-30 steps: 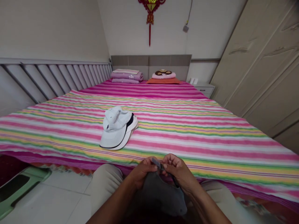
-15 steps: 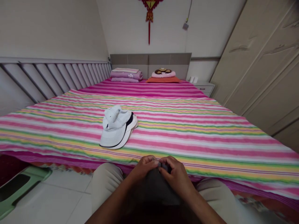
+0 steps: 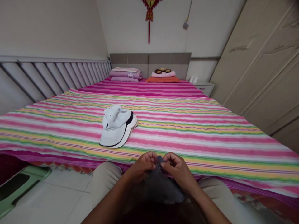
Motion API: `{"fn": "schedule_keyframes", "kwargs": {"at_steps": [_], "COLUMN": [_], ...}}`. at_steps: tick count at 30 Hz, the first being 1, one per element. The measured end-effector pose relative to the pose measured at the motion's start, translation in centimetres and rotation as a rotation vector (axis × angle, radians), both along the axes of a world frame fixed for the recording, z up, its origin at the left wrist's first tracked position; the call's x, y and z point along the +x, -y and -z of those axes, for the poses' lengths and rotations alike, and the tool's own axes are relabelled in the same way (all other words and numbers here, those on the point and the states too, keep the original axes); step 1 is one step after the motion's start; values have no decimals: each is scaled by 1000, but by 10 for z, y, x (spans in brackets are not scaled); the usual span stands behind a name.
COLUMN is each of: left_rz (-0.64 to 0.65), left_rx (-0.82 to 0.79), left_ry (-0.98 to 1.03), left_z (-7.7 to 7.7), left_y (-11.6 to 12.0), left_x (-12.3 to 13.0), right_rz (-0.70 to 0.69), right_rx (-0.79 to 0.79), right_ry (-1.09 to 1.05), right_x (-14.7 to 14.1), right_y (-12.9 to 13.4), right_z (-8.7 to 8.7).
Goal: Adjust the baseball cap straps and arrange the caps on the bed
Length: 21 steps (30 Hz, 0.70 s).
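Between my knees, at the bed's near edge, I hold a dark grey cloth cap (image 3: pixel 161 185), as far as its shadowed shape shows. Its lower part fades into darkness. My left hand (image 3: pixel 142 168) pinches the upper edge from the left. The fingers of my right hand (image 3: pixel 178 169) are closed on the same edge from the right. A short grey strap end (image 3: pixel 160 159) sticks up between my fingertips. Farther off to the left, white caps (image 3: pixel 114 127) lie stacked on the striped bedsheet (image 3: pixel 187 127); the top one has a dark-edged brim and a small dark emblem.
Folded purple bedding (image 3: pixel 126 74) and an orange pillow (image 3: pixel 162 79) with a pink cloth on it lie by the headboard (image 3: pixel 168 60). A green stool (image 3: pixel 25 183) stands low at left. A railing (image 3: pixel 60 74) runs along the left; wardrobe doors (image 3: pixel 257 62) rise at right.
Both hands have risen slightly. The grey strap end now stands up between my fingertips, and the dark gap seen under the right fingers earlier no longer shows. The white caps have not moved.
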<state>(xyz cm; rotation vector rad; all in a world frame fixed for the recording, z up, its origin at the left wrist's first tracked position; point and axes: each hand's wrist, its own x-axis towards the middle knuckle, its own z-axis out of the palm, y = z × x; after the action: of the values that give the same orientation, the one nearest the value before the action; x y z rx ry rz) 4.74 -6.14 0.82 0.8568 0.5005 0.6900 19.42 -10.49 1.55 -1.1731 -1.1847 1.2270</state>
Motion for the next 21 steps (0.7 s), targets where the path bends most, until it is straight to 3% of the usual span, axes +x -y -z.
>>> {"fn": "schedule_keyframes", "kwargs": {"at_steps": [3, 8, 16, 21], "left_rz": [13, 43, 92, 145], "left_rx": [2, -3, -68, 13], "left_ry": [-36, -143, -80, -25], "left_z": [2, 1, -1, -2], "left_y": [-1, -2, -1, 0], "left_x": [0, -1, -2, 0], "right_rz": [-17, -22, -66, -102], "right_rx": [-64, -116, -123, -112], "right_ry": [-188, -250, -367, -452], "right_x": [1, 4, 6, 4], "right_y": [0, -1, -4, -4], "right_z": [-3, -7, -5, -4]}}
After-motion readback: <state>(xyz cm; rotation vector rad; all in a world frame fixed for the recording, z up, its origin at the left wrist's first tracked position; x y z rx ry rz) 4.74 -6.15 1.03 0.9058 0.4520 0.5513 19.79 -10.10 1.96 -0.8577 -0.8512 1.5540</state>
